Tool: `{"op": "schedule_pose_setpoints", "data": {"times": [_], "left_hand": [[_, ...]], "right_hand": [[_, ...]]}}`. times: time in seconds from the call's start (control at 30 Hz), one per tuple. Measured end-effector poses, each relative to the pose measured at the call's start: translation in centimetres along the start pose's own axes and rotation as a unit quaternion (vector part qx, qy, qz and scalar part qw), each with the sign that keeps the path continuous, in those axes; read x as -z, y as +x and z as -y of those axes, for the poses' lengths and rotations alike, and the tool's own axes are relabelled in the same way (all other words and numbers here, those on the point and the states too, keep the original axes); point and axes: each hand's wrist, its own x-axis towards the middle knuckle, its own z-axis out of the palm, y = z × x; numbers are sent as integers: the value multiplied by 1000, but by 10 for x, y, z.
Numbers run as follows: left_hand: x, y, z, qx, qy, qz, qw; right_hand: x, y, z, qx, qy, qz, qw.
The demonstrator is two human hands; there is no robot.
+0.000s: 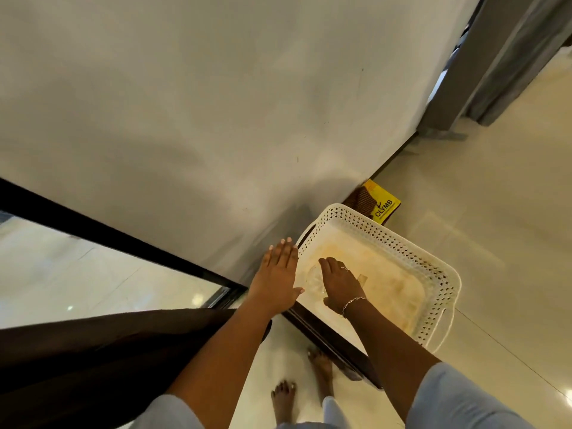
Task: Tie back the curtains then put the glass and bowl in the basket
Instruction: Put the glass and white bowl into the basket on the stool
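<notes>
1. The right hand [340, 283] reaches into the basket [433, 264], fingers curled over a clear glassware piece [313, 278]. Best to set it flat on the basket's bottom before letting go.
2. The left hand [278, 270] is flat and empty beside the basket's rim.
3. The basket sits on the floor by the wall.
4. The hand hides most of the piece, so glass or bowl is unclear.

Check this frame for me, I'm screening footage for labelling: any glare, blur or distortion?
Head view: the scene sits strongly tilted; bright spots glare on the glossy floor; the clear glassware under the right hand barely shows against the white basket; the picture is slightly soft.
</notes>
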Motion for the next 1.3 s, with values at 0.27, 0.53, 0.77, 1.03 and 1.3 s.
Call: {"op": "schedule_pose_setpoints", "data": {"times": [0.27,0.53,0.77,1.03,1.3], "left_hand": [[-5,-4,5,7,-14,7,1000],[12,-14,2,22,-26,-22,999],[45,-30,3,53,-72,-84,992],[71,-55,14,105,-92,-132,981],[65,-91,9,110,-89,-170,975]], "right_hand": [[-13,6,-1,7,-12,1,1000],[26,3,-3,9,8,-26,1000],[87,-4,1,38,-43,-131,990],[129,-7,24,72,-71,-178,979],[116,-30,51,99,-72,-207,971]]}}
